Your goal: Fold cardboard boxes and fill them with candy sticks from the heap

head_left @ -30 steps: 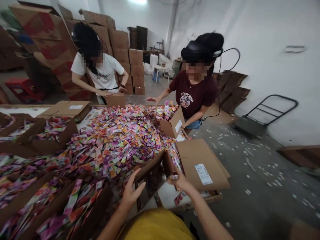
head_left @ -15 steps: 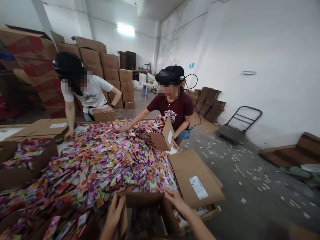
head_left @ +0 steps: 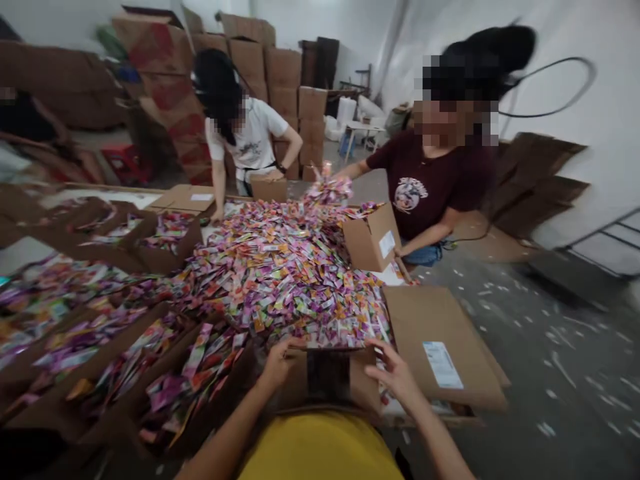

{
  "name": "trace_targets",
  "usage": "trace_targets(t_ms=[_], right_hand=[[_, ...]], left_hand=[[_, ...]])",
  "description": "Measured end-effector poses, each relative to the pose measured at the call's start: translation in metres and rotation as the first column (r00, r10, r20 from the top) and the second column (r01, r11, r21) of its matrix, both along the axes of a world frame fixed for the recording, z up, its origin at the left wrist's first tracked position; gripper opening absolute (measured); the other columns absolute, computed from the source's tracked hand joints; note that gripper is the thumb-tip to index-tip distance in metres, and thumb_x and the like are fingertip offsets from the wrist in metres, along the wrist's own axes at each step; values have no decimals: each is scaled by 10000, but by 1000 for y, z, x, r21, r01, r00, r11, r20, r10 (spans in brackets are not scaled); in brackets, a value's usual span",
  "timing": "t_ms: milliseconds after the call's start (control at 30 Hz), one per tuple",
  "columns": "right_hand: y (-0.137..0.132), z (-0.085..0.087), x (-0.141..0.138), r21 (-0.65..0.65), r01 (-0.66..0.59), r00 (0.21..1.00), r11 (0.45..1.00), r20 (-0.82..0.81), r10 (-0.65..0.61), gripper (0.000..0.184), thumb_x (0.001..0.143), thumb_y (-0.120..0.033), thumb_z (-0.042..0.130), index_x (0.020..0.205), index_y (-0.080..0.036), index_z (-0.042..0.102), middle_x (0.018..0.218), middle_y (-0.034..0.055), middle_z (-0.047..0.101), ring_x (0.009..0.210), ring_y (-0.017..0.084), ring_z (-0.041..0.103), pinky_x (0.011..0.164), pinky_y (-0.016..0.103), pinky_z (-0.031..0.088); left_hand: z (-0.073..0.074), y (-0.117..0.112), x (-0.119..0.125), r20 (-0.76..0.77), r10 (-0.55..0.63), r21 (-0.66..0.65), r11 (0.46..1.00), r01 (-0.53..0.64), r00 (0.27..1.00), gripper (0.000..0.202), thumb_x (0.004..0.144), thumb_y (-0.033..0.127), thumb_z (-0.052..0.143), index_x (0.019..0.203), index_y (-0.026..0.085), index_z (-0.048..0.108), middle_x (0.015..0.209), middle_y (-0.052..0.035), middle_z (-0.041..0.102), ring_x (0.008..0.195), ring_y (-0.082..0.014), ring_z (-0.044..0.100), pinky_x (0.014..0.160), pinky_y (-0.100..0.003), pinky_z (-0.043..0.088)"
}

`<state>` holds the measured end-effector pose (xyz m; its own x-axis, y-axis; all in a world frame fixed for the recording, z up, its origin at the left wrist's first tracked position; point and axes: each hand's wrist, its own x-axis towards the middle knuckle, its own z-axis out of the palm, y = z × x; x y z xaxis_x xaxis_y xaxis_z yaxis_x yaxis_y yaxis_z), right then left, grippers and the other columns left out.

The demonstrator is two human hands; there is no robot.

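Observation:
In front of me, against a yellow garment, is a small cardboard box (head_left: 361, 383) with a dark strip of tape across its visible panel. My left hand (head_left: 278, 368) grips its upper left corner. At the right edge my right hand (head_left: 395, 377) holds the box with thumb and fingers spread along the side. Just beyond lies a big heap of small colourful wrapped packets (head_left: 295, 280). Flattened cardboard boxes (head_left: 417, 327) with a white label lie right of my right hand.
Several open boxes of packets (head_left: 175, 393) stand at my left. Across the heap, a co-worker in a dark red shirt (head_left: 440, 180) lifts packets beside a tilted box (head_left: 367, 237). Another in a white shirt (head_left: 250, 137) reaches to the table. Stacked cartons (head_left: 165, 87) stand behind.
My view has swung left. The box in my hands has tipped, showing its taped panel instead of its open inside. The dark-red-shirted co-worker has raised a handful of packets off the heap.

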<state>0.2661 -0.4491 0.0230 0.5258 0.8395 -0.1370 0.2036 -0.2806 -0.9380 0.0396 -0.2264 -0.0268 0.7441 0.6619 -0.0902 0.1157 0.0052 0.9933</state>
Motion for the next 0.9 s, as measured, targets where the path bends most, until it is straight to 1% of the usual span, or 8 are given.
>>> trace_targets(t_ms=[133, 200, 333, 400, 500, 633, 767, 900], right_hand=[[-31, 22, 1, -174, -317, 930, 932, 133, 342, 535, 779, -600, 639, 1218, -297, 677, 1460, 99, 487, 1414, 325, 336, 1165, 529, 241], [-33, 26, -5, -283, -337, 883, 898, 235, 405, 643, 696, -607, 727, 1259, -305, 650, 1502, 101, 433, 1444, 342, 271, 1171, 547, 225], [-23, 26, -21, -432, -225, 802, 873, 428, 418, 536, 746, -479, 736, 1243, -291, 663, 1472, 104, 474, 1428, 329, 310, 1183, 545, 209], [-20, 27, -25, -458, -217, 787, 862, 440, 432, 455, 827, -448, 656, 1247, -273, 663, 1491, 105, 448, 1449, 313, 269, 1186, 534, 209], [-24, 32, -25, -456, -322, 798, 830, 341, 497, 548, 854, -537, 594, 1318, -246, 604, 1551, 115, 347, 1480, 310, 174, 1183, 535, 213], [-26, 41, -21, -457, -363, 790, 812, 312, 529, 773, 729, -659, 678, 1359, -227, 563, 1571, 134, 294, 1479, 341, 145, 1180, 542, 209], [-17, 38, -19, -428, -278, 787, 860, 412, 460, 495, 837, -576, 611, 1219, -269, 676, 1435, 107, 481, 1383, 305, 350, 1132, 504, 309], [-2, 29, -27, -350, -104, 747, 931, 591, 306, 155, 822, -358, 687, 930, -270, 754, 1159, 81, 609, 1138, 275, 510, 987, 469, 425]], left_hand=[[2, 6, -14, 19, -195, 348, 921, 177, 981, 309, 785, 222, 581, 1043, 206, 750, 1140, -127, 715, 1094, -255, 633, 989, -442, 463], [13, 9, -19, -67, -317, 436, 844, 313, 946, 444, 816, 144, 499, 1211, 236, 680, 1299, -119, 643, 1232, -247, 562, 1062, -456, 413], [56, 10, -26, -401, -457, 389, 700, 599, 794, 596, 791, 181, 566, 1374, 299, 535, 1578, -79, 321, 1461, -320, 258, 1183, -556, 191], [80, 7, -27, -550, -489, 317, 628, 711, 677, 691, 751, 401, 689, 1407, 305, 494, 1632, -97, 121, 1481, -412, 88, 1162, -644, 74], [101, 1, -25, -651, -515, 218, 577, 787, 558, 1118, 553, 723, 737, 1483, 219, 373, 1619, -201, -16, 1455, -490, -46, 1113, -711, 32], [103, -3, -21, -682, -449, 273, 576, 771, 577, 1061, 553, 814, 660, 1443, 280, 438, 1628, -187, 49, 1469, -471, 14, 1088, -734, -20], [96, 1, -13, -648, -412, 347, 589, 730, 640, 752, 685, 752, 619, 1314, 342, 583, 1584, -140, 274, 1438, -412, 238, 1107, -713, 3], [81, -1, 4, -598, -247, 502, 626, 597, 763, 323, 758, 473, 732, 987, 246, 728, 1178, -79, 604, 1168, -280, 532, 1116, -587, 246]])
